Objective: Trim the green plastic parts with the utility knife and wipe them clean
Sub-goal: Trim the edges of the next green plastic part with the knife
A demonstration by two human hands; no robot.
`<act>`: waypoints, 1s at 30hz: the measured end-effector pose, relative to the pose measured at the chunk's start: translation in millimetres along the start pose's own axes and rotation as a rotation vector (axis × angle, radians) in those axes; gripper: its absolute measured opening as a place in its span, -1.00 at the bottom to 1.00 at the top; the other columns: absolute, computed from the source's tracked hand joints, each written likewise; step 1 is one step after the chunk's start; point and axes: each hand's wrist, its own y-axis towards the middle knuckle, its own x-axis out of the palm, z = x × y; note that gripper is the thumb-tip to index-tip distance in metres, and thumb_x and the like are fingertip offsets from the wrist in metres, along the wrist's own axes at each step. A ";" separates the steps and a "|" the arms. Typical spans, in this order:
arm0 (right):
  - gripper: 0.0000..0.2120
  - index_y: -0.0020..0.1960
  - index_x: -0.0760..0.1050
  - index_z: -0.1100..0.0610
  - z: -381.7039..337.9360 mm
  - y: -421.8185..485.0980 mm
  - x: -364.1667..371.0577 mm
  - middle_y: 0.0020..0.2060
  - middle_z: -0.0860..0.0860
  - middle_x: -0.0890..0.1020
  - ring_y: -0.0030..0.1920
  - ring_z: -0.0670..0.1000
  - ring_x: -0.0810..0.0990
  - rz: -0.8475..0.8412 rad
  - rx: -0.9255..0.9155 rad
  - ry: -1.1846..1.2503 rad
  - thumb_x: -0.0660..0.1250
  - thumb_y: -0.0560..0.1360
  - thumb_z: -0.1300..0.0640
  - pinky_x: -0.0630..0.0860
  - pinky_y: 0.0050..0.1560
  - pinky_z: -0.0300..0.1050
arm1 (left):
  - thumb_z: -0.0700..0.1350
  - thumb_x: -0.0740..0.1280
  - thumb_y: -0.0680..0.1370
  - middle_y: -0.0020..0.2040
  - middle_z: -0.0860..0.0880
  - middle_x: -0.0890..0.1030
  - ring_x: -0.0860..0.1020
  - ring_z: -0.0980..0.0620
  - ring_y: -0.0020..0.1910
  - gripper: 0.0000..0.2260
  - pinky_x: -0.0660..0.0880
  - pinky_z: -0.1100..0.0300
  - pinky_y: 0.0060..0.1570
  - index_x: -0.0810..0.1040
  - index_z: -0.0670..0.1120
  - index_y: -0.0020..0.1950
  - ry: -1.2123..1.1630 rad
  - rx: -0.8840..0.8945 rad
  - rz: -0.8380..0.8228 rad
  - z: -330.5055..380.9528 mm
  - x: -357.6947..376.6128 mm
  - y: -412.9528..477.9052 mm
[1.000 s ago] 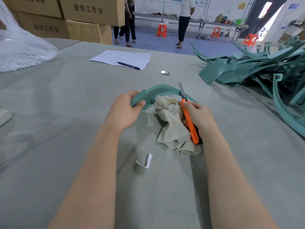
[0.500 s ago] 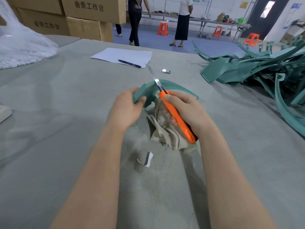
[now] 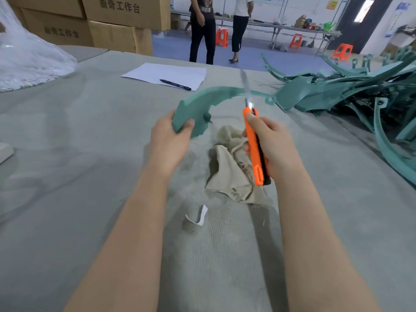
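Left hand (image 3: 168,136): fingers and thumb curled round the wide end of one curved green part (image 3: 202,102), held above the table (image 3: 67,165). The part arcs from the hand toward 2 o'clock, its thin end nearing the pile of green parts (image 3: 349,93).

Right hand (image 3: 270,145): closed round the orange utility knife (image 3: 255,149), thumb along the handle. The blade is out and points to 12 o'clock; it is blurred. It crosses the part's thin arc; contact cannot be told.

Beige cloth (image 3: 227,167): bunched on the table between the wrists, touching the right hand's fingers; whether gripped is unclear.

White scrap (image 3: 200,216) at 6 o'clock of the cloth. Paper sheet (image 3: 166,74) with pen (image 3: 175,84) at 11 o'clock of the part.
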 end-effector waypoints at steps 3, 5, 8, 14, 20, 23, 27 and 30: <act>-0.83 -0.08 0.45 0.13 5.1 6.5 -9.7 -0.28 0.01 0.54 -0.51 -0.07 0.48 0.249 0.061 0.076 0.35 0.53 0.04 0.46 -0.46 -0.23 | -0.02 0.36 0.52 -0.09 0.07 0.65 0.62 -0.04 0.00 -0.99 0.54 0.00 0.07 0.56 0.10 -0.10 -0.111 -0.061 -0.038 1.8 -2.5 -3.0; -0.84 -0.09 0.41 0.12 6.9 8.7 -14.6 -0.25 0.01 0.54 -0.50 -0.07 0.46 0.338 0.065 0.183 0.36 0.53 0.08 0.44 -0.45 -0.23 | 0.09 0.35 0.43 -0.08 0.13 0.67 0.63 0.00 0.00 -0.93 0.53 -0.10 0.12 0.58 0.17 -0.12 -0.137 -0.100 -0.078 2.8 -4.4 -4.6; -0.82 -0.08 0.37 0.11 8.4 10.7 -18.4 -0.23 0.00 0.52 -0.49 -0.07 0.44 0.443 0.023 0.247 0.37 0.52 0.08 0.42 -0.42 -0.23 | 0.00 0.38 0.49 -0.10 0.11 0.69 0.65 -0.02 0.00 -0.96 0.53 -0.16 0.13 0.61 0.15 -0.12 -0.178 -0.085 -0.132 3.6 -5.3 -4.9; -0.81 -0.02 0.38 0.05 8.2 13.1 -18.8 -0.20 -0.02 0.52 -0.49 -0.06 0.42 0.550 -0.082 0.381 0.40 0.50 0.08 0.43 -0.43 -0.24 | -0.13 0.38 0.54 -0.07 0.07 0.68 0.64 -0.01 0.00 -0.90 0.54 -0.09 0.14 0.60 0.09 -0.06 -0.187 -0.085 -0.194 4.2 -6.5 -4.9; -0.80 -0.12 0.33 -0.03 3.7 8.4 -14.9 -0.28 -0.09 0.47 -0.25 0.03 0.50 0.684 -0.366 -0.119 0.37 0.47 0.09 0.58 -0.10 0.14 | -0.16 0.35 0.55 -0.06 0.01 0.66 0.60 0.03 -0.05 -0.85 0.49 0.21 -0.01 0.59 -0.05 0.11 0.048 0.100 -0.155 6.1 -9.9 -3.8; -0.79 -0.02 0.39 -0.01 2.4 6.2 -9.0 -0.30 -0.15 0.43 -0.25 -0.02 0.46 0.414 -0.440 -0.298 0.41 0.46 0.05 0.57 -0.09 0.12 | -0.16 0.36 0.54 -0.20 -0.06 0.62 0.52 -0.03 -0.19 -0.93 0.39 0.17 -0.16 0.61 -0.09 0.00 0.227 0.272 -0.161 10.7 -5.9 -8.2; -0.77 -0.13 0.35 -0.09 4.1 4.1 -3.6 -0.40 -0.16 0.39 -0.37 -0.20 0.41 0.215 -0.480 -0.517 0.42 0.48 0.04 0.32 -0.29 -0.27 | -0.09 0.39 0.51 -0.17 -0.05 0.64 0.55 -0.07 -0.15 -0.89 0.48 0.03 -0.04 0.61 -0.08 0.00 0.265 0.363 -0.093 18.3 -5.3 -8.9; -0.74 -0.07 0.32 0.05 -0.9 3.4 -5.7 -0.36 -0.15 0.40 -0.36 -0.17 0.38 0.344 -0.504 -0.558 0.41 0.49 0.02 0.27 -0.34 -0.24 | 0.00 0.40 0.50 0.08 -0.09 0.62 0.55 -0.11 0.09 -0.68 0.39 -0.14 0.22 0.56 -0.16 0.16 0.301 0.434 0.209 20.4 -5.4 -6.7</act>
